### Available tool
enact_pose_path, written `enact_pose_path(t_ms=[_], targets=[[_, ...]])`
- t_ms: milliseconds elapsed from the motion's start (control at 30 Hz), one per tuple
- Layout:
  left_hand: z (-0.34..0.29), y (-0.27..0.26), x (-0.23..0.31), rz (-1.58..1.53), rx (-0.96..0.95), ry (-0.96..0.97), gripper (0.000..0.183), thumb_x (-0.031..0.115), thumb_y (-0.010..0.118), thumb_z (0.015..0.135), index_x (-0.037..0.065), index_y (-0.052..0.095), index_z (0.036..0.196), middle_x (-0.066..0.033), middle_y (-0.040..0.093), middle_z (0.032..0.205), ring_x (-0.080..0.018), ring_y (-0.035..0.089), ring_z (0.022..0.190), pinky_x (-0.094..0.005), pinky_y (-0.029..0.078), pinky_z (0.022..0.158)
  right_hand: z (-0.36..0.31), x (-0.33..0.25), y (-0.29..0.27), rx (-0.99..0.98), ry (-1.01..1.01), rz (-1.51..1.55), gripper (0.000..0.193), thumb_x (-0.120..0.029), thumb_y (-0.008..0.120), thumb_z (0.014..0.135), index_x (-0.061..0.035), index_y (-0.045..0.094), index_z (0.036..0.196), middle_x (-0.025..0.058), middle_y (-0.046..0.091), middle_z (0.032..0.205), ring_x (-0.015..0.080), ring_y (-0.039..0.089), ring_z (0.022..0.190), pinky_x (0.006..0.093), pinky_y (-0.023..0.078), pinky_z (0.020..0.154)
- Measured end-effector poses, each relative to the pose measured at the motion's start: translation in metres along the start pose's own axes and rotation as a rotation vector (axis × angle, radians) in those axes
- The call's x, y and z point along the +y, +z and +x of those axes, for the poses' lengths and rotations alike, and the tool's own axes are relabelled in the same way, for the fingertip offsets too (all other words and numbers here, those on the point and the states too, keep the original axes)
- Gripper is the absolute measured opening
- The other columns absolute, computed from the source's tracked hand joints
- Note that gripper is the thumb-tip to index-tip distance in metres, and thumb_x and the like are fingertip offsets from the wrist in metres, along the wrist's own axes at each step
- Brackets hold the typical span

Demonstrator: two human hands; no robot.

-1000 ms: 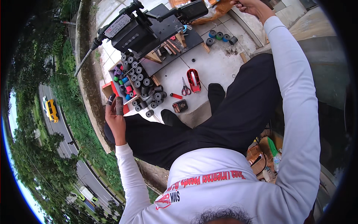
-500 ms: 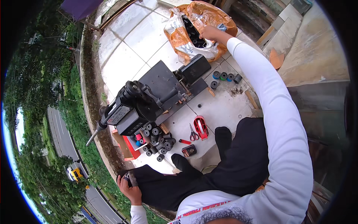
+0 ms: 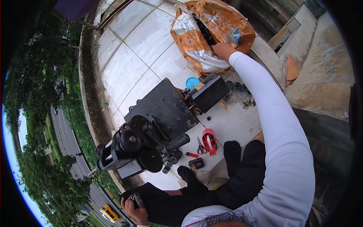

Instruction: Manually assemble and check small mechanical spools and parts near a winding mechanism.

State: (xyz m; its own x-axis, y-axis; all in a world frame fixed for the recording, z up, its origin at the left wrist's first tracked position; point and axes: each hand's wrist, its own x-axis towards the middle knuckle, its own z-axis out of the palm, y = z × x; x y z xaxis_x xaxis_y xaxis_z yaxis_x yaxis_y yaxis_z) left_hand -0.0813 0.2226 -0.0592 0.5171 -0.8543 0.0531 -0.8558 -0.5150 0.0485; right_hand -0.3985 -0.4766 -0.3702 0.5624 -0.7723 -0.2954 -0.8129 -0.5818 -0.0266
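Observation:
My right hand (image 3: 224, 50) reaches far forward to a crumpled orange and white plastic bag (image 3: 234, 26). Its fingertips go in at the bag's mouth, so their grip is hidden; dark contents (image 3: 204, 30) show in the gap. Beside my left knee, my left hand (image 3: 135, 212) is closed around a small dark cylinder (image 3: 139, 200), partly covered by the fingers. A black machine with a large gear wheel (image 3: 150, 160) and a flat dark metal plate (image 3: 160, 108) stands between my hands.
Near my feet lie a red tape dispenser (image 3: 209, 142), scissors (image 3: 201, 146), a red lighter (image 3: 192, 154) and a small dark box (image 3: 196, 164). Several dark spools (image 3: 237, 86) stand near the bag, a blue lid (image 3: 192, 83) behind the machine. A low ledge (image 3: 89, 109) borders the left, above a road.
My view has shifted, and the machine looks nearer. The bag's mouth has narrowed, and my right hand is at its near side. The blue lid has come into sight. My left hand keeps its hold.

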Motion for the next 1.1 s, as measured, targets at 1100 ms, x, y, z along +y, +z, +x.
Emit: enact_pose_path(t_ms=[1100], targets=[[-0.013, -0.022, 0.012, 0.089, -0.001, -0.015, 0.026, 0.024, 0.071, 0.097, -0.001, 0.073, 0.091, -0.0172, 0.07, 0.087, -0.0376, 0.068, 0.089, -0.0526, 0.042, 0.116, 0.011, 0.001, -0.064, 0.016, 0.289, 1.193, 0.046, -0.037, 0.072, 0.102, -0.0123, 0.064, 0.14, 0.017, 0.071, 0.133, 0.0242, 0.067, 0.121, 0.0422, 0.05, 0.102]])
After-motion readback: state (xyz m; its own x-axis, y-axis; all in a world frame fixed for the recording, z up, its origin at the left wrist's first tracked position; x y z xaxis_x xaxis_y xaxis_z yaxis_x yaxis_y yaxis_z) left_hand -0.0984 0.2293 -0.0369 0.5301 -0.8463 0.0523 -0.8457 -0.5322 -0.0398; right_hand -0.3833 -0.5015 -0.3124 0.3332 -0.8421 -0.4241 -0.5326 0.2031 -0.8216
